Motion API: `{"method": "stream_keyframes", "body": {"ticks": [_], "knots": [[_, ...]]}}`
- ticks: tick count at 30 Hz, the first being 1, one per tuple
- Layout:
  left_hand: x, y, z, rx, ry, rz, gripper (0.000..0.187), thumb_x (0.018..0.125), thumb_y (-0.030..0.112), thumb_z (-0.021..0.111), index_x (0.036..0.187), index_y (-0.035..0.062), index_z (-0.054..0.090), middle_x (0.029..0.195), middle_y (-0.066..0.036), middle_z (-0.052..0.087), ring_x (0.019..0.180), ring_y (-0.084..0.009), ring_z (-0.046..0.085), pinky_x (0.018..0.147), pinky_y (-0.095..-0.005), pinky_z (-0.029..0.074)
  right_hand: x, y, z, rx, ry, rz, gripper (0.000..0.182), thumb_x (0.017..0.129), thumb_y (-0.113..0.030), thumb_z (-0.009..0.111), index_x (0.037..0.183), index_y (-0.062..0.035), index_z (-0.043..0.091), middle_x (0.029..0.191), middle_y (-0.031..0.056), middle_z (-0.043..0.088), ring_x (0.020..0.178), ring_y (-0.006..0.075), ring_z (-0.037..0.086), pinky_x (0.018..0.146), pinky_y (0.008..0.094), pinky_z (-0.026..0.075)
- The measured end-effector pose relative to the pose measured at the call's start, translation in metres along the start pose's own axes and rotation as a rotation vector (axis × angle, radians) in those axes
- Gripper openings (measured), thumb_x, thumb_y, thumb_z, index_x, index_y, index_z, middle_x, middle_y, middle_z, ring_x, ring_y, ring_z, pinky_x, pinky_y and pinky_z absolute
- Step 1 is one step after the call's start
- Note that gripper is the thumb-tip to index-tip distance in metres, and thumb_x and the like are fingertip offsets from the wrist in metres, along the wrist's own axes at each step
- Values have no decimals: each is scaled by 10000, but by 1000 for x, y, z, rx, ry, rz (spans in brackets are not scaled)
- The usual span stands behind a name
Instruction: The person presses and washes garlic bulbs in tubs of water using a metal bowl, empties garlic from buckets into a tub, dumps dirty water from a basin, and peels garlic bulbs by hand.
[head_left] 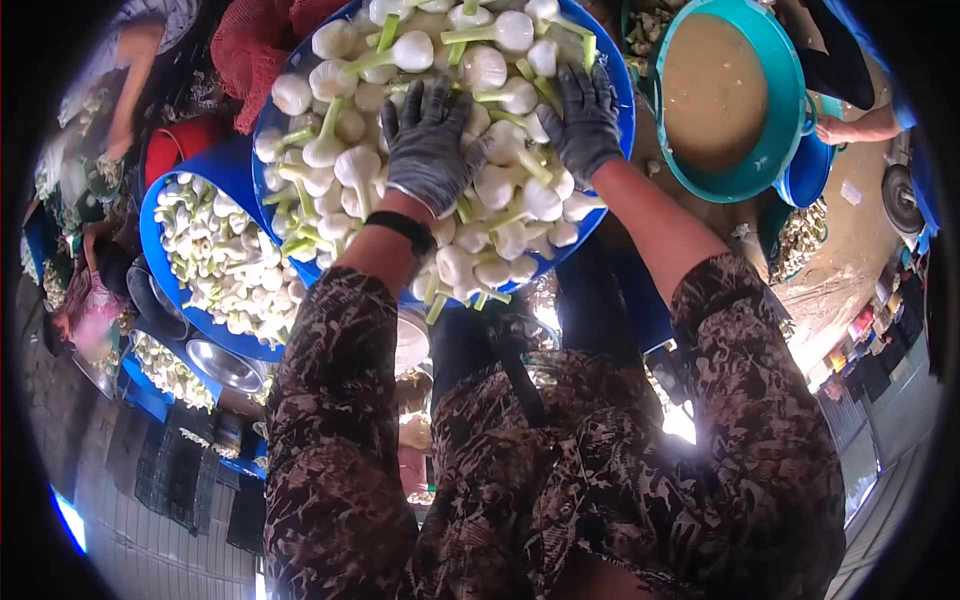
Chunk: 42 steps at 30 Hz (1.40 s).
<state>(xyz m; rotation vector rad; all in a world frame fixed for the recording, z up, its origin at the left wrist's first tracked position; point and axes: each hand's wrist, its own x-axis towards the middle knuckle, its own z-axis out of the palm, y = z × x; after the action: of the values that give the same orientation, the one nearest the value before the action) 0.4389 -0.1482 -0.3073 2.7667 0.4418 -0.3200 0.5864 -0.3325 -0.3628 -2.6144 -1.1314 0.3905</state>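
A large blue tub (627, 110) full of white garlic bulbs (357, 170) with short green stems is right in front of me. The bulbs look wet. My left hand (428, 145) wears a grey glove and lies flat on the garlic, fingers spread and pointing away from me. My right hand (580, 120), gloved the same way, rests on the bulbs near the tub's right side with its fingers stretched out. Neither hand is closed round a bulb. Some bulbs under the palms are hidden.
Left of the tub stands a second blue tub (152, 243) of smaller garlic, near a red bucket (172, 150) and a red mesh sack (250, 60). A teal basin (790, 110) of murky water is at the right, where another person's hand (835, 130) reaches in. A metal bowl (225, 365) lies lower left.
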Motion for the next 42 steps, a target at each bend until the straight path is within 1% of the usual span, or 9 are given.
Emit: {"method": "stream_keyframes", "body": {"ticks": [4,10,17,22,27,33,35,38,42], "knots": [[-25,0,-17,-187,128,-52,698,840,485,546,1407,116,375,1465,-154,336,1371,-381,246,1113,-573,102,-4,-24,-44,-123,-229,144,719,907,-568,405,1447,-106,295,1513,140,257,1413,376,145,1138,526,85],[-136,22,25,-145,132,-47,652,748,362,633,1337,141,462,1415,-197,354,1330,-407,295,1071,-625,117,-86,-83,-30,-23,-242,-234,723,807,-490,587,1407,-143,382,1469,173,282,1376,393,203,1102,589,135],[-108,-1,66,-60,141,-127,587,735,322,619,1274,122,498,1416,-198,368,1301,-394,343,1039,-606,206,-77,-80,7,-175,-326,-220,652,859,-430,536,1415,-141,357,1487,197,219,1364,382,220,1106,563,173],[-135,27,7,-225,53,-239,726,744,371,632,1390,144,390,1484,-175,285,1385,-365,231,1104,-588,103,-93,-88,-24,-28,-287,-246,728,809,-411,587,1432,-145,319,1501,211,186,1368,406,203,1119,566,136],[-162,20,38,-362,54,-419,857,754,478,622,1438,85,288,1498,-177,249,1402,-373,182,1120,-583,38,-122,-96,1,36,-361,-396,777,754,-448,631,1414,-141,358,1504,204,164,1375,430,164,1092,631,104],[-168,14,24,-351,-4,-372,814,792,474,579,1428,52,299,1488,-185,272,1373,-380,248,1125,-528,133,-112,-112,-13,18,-460,-330,638,730,-411,673,1255,-77,535,1495,215,201,1383,427,164,1085,620,128],[-176,8,-7,-379,56,-350,662,786,369,615,1337,49,436,1374,-189,423,1284,-379,371,1092,-506,226,-90,-127,-51,5,-497,-336,520,759,-346,668,1173,-46,579,1420,219,349,1325,400,299,1079,560,219],[-188,-14,-52,-499,373,-281,444,718,162,680,1138,52,584,1132,-146,570,1085,-354,501,959,-496,366,-57,-140,-74,242,-185,-286,374,811,-209,639,1139,-37,586,1220,189,540,1137,346,495,998,450,366],[-173,-77,-32,-232,477,-722,676,807,342,607,1370,43,381,1404,-200,365,1329,-377,294,1106,-511,182,10,-183,-63,138,77,-369,538,854,-280,604,1319,-48,462,1329,197,458,1239,353,425,1047,469,315]]}}
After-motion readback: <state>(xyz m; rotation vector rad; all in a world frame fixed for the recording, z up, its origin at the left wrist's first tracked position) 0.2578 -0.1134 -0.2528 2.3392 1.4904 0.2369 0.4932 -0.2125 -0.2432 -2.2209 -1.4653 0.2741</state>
